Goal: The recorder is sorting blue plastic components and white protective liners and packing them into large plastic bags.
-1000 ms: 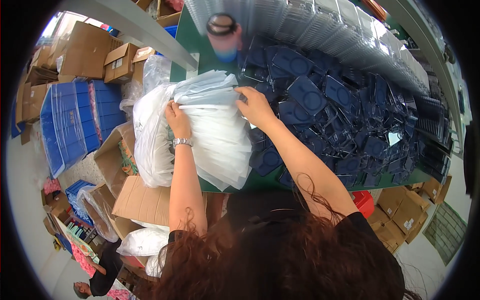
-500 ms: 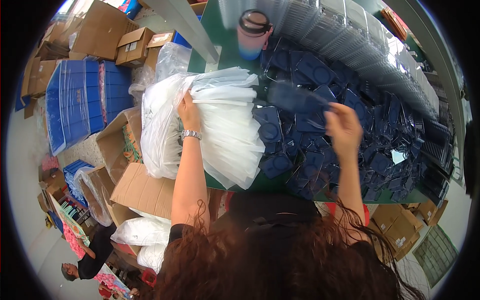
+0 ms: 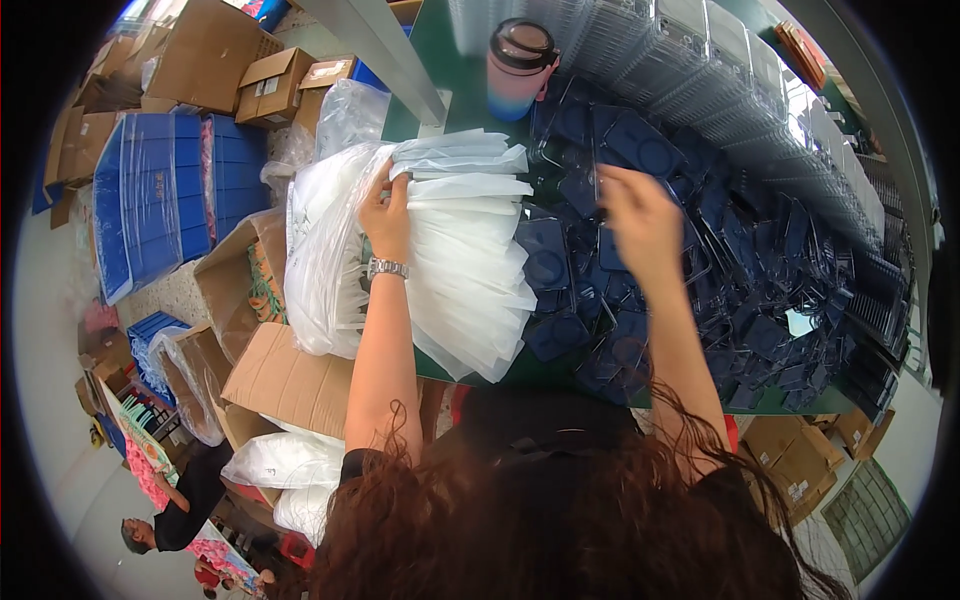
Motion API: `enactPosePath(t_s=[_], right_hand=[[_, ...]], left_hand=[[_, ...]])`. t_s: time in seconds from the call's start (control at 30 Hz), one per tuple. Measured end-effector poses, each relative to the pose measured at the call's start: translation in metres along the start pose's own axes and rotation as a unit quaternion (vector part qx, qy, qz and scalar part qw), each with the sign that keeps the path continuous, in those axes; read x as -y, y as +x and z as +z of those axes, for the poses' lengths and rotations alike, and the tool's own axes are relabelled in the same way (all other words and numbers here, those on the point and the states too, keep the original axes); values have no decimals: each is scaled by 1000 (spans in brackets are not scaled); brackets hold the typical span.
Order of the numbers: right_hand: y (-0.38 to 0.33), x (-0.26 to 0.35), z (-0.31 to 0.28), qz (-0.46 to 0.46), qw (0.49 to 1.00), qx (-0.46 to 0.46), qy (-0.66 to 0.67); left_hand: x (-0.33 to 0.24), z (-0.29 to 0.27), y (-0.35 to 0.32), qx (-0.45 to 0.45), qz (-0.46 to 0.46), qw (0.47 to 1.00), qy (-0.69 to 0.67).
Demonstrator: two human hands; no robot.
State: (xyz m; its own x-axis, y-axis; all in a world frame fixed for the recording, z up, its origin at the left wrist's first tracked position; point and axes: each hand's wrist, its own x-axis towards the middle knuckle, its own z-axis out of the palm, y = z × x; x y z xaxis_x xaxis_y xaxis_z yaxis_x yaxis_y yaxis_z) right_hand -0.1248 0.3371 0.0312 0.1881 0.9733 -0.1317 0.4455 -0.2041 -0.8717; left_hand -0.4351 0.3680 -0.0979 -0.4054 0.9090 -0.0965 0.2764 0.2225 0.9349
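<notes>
A fanned stack of thin white bags (image 3: 465, 260) lies on the green table, its left part inside a clear plastic bag (image 3: 325, 240). My left hand (image 3: 387, 215), with a metal watch at the wrist, pinches the white bags' edges near the top of the stack. To the right, my right hand (image 3: 645, 220) is slightly blurred above a heap of dark blue phone cases (image 3: 640, 145). Its thumb and fingers close on a phone case (image 3: 597, 165) that shows almost edge-on. Many cases in the heap overlap, each with a ring shape on its back.
A pink and blue tumbler (image 3: 520, 70) stands behind the heap. Rows of clear plastic trays (image 3: 690, 70) line the far right. A metal post (image 3: 385, 60) rises by the table's far left. Cardboard boxes (image 3: 285, 375) and blue crates (image 3: 150, 210) stand at the left; a person (image 3: 185, 505) is beyond.
My right hand has moved left, toward the white bags, and the phone case has turned from flat to nearly edge-on. My left hand stays at the stack, its fingertips now higher on the edges.
</notes>
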Motion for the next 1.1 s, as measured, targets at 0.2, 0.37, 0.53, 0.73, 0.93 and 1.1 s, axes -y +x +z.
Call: enactPosePath(t_s=[0.2, 0.37, 0.53, 0.73, 0.93, 1.1], right_hand=[[45, -69, 135, -1, 998, 67, -2], [24, -55, 127, -20, 994, 103, 12], [19, -46, 119, -30, 991, 122, 36], [0, -24, 34, -55, 993, 72, 72], [-42, -61, -142, 48, 979, -179, 81], [-59, -90, -192, 7, 920, -295, -258]], left_hand=[[1, 7, 2, -37, 49, 998, -18], [9, 3, 3, -58, 30, 997, 42], [13, 11, 8, -90, 86, 985, 116], [16, -2, 12, -69, -9, 982, 176], [-7, -4, 7, -8, 29, 998, -59], [-10, -2, 10, 36, -32, 998, 39]])
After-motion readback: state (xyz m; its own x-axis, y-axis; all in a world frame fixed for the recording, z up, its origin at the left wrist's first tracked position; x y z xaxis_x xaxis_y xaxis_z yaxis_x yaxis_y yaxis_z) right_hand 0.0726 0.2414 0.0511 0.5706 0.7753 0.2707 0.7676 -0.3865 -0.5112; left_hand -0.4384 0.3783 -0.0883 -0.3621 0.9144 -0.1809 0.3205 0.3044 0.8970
